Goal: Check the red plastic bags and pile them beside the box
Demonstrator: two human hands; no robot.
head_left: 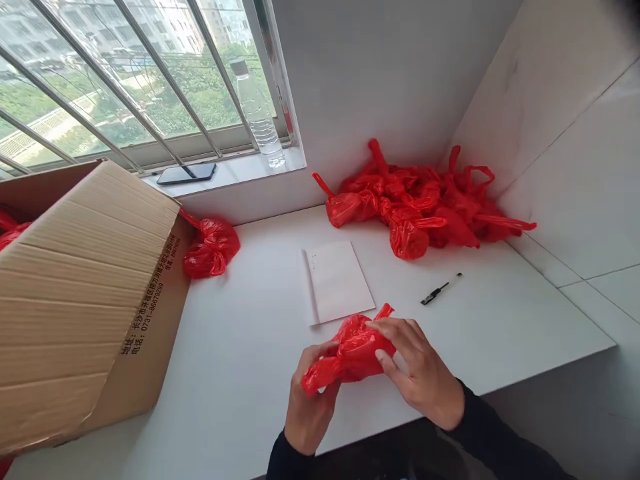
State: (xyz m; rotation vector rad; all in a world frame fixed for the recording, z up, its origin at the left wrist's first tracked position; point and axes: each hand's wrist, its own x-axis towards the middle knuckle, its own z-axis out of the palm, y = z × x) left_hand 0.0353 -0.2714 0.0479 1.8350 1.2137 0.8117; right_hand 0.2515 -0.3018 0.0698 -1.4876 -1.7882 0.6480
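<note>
Over the near edge of the white table, both of my hands hold one red plastic bag (pixel 363 353). My left hand (pixel 311 397) grips its left end, fingers partly behind the plastic. My right hand (pixel 420 367) holds the right side, with the thumb low and the fingers on top. A short red handle sticks up near the right fingertips. What the bag contains is hidden. Just beyond it lies a white notepad (pixel 340 280) with small print at its upper left. A black-and-clear pen (pixel 441 289) rests to the right of the pad.
Several red bags (pixel 415 207) are heaped against the back wall. Another red bag (pixel 215 247) sits beside a large open cardboard box (pixel 85 287) on the left. A water bottle (pixel 259 120) and a phone (pixel 187 173) are on the windowsill, before the barred window.
</note>
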